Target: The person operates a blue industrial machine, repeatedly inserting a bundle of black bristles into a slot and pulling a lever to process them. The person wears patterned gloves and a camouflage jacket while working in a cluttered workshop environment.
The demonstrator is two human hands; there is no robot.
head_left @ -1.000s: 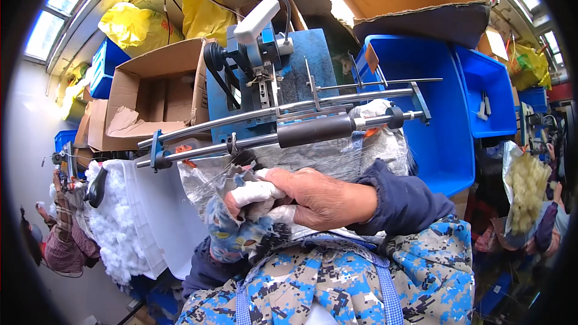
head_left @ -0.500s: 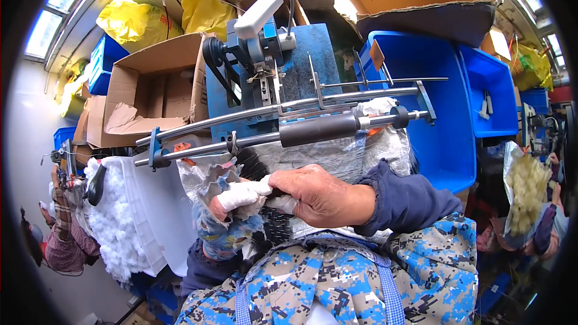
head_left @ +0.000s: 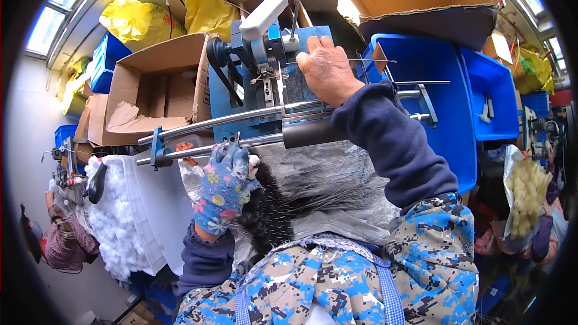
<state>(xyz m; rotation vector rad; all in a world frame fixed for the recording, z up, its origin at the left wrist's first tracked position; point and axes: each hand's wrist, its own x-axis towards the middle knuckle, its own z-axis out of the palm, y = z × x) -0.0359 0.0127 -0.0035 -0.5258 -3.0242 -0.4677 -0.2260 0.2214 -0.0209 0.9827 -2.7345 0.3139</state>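
My left hand point(head_left: 223, 183), in a blue flowered glove, is at the lower metal rod, beside a mass of black bristles point(head_left: 271, 210). Its fingers are bent together, and what they hold, if anything, is hidden. Bare and reaching forward, my right hand point(head_left: 328, 69) is closed at the blue machine point(head_left: 226, 111). A thin metal wire point(head_left: 373, 60) runs sideways through its grip, sticking out on the right. Long thin wires point(head_left: 337, 186) lie on the silvery sheet point(head_left: 319, 225) before me.
Two metal rods point(head_left: 241, 120) with a black sleeve point(head_left: 307, 134) cross in front of the machine. Cardboard boxes point(head_left: 123, 99) stand left, blue bins point(head_left: 445, 162) right. A white tub point(head_left: 141, 216) holds white tufts. Other people point(head_left: 66, 241) work at both sides.
My hands were together over the bristles. My right hand has moved forward and up to the machine, now with a thin wire; my left has moved up toward the rod.
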